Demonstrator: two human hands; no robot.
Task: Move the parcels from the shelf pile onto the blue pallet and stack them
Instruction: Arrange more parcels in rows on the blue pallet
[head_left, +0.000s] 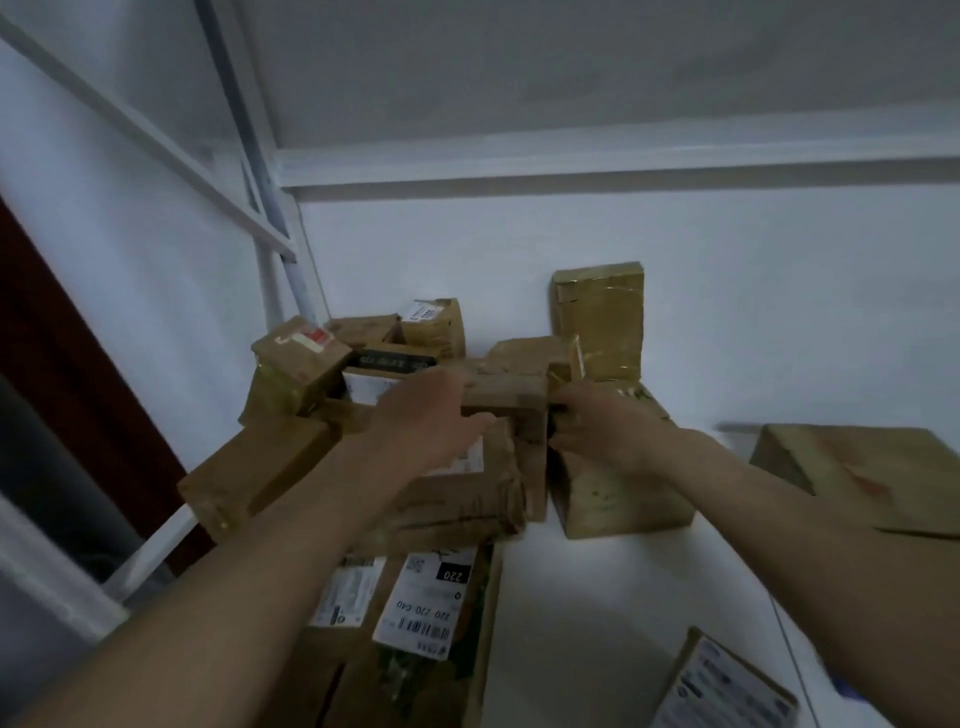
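Fingers of the left hand (431, 415) curl over the left end of a small brown box (511, 395) at the top of the pile. The right hand (597, 423) pinches the other end of the same box, with its fingers bent round the edge. So both hands grip one box between them. The picture is a bit blurry, so just how tight the grip is cannot be told.

The box sits on top of other brown parcels (457, 499) heaped on the white shelf (597, 597), against the wall. A tall taped box (600, 317) stands just behind it. More parcels lie near the front, one with a white label (426, 603).

This looks like the picking-up step. Next, the person likely needs to lift the box straight up so the ones beside it do not tumble, then turn and carry it to the blue pallet, which is not in view.
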